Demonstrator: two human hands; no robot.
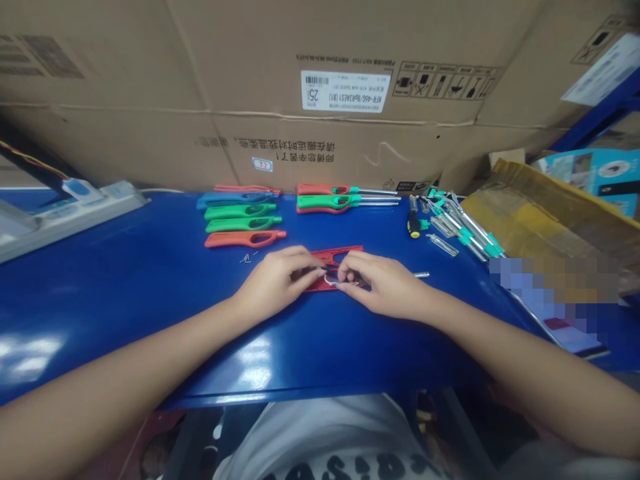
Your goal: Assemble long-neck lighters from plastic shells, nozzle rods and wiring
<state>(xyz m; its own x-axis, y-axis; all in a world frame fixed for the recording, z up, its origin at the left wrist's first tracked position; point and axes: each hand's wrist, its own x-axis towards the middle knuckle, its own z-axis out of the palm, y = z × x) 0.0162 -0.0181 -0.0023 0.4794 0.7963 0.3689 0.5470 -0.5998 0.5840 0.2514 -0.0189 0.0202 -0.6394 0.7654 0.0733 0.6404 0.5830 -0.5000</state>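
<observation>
A red lighter casing [327, 255], split into two halves, lies on the blue table under my hands. Between my fingertips a thin white wire [329, 281] curves over the nearer half. My left hand [280, 279] pinches the wire's left end with thumb and forefinger. Closed on the same wire further right, my right hand [383, 281] rests over the casing's right end. A metal lighter tube [421, 275] sticks out to the right from beneath it. What lies under my right fingers is partly hidden.
Empty coloured lighter casings [245, 238] lie in a row at back left. Casings with metal tubes [345, 201] lie behind my hands. Right of these are a yellow-black screwdriver [413, 225], clear fuel tanks [443, 245] and loose tubes [470, 223]. Small screws [245, 258] lie left; a power strip [75, 217] stands far left.
</observation>
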